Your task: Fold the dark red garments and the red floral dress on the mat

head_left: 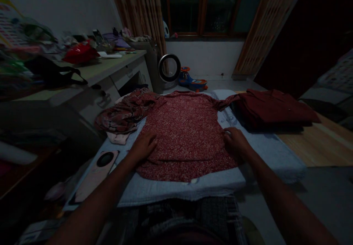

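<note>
A red speckled long-sleeved top [187,127] lies spread out on a light blue cloth [176,193], its hem towards me. A crease runs across it just above the hem. My left hand [143,146] rests flat on the top's left edge, with fingers stretched out. At the opposite edge, my right hand [236,140] has its fingers bent round the fabric of the side seam. The top's right sleeve reaches a stack of folded dark red clothes [275,107]. Beside the left sleeve lies a crumpled patterned garment [124,112].
A pale phone-shaped object with a round black disc [97,175] lies at the cloth's left corner. The cluttered desk [121,63] stands to the left. Behind are a round-framed appliance [169,68] and a blue-and-orange ride-on toy [191,81]. Bare wooden board [317,142] shows at right.
</note>
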The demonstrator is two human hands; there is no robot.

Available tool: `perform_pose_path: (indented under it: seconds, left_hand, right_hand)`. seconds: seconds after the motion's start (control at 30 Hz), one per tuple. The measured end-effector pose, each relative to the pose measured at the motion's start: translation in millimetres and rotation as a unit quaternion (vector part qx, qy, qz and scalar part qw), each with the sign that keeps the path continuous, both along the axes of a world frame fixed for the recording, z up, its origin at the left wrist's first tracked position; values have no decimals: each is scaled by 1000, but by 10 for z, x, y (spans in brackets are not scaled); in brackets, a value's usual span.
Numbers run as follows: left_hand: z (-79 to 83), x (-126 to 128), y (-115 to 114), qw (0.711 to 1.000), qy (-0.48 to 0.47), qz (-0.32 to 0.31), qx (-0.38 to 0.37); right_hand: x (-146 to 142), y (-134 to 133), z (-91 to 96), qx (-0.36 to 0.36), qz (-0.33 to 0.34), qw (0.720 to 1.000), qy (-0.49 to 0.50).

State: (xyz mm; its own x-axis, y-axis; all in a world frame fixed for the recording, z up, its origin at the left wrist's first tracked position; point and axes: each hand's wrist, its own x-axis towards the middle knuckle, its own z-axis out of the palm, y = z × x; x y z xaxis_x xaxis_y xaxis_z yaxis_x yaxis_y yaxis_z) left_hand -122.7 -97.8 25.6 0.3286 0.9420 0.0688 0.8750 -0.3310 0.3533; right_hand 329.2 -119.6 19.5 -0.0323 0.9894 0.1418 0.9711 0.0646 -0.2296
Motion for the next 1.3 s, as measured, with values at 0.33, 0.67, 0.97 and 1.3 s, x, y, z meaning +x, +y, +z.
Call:
perform_pose_path:
  seconds: [0.33,0.67,0.97,1.3]
  left_hand:
    - [39,73,-419,993,-2,-103,-56]
    - [296,245,105,987,-107,-44,-108]
    - [78,378,-135,978,-65,85,178]
    - [70,744,-1074,961,-95,-258,-17]
  right_hand:
    - [-234,-442,-70,-7,97,995,-4]
    - [-491,-108,359,-122,117,984,60]
    - [-533,-50,194,-111,132,985,7]
    - [-590,-230,-27,147,105,964,194]
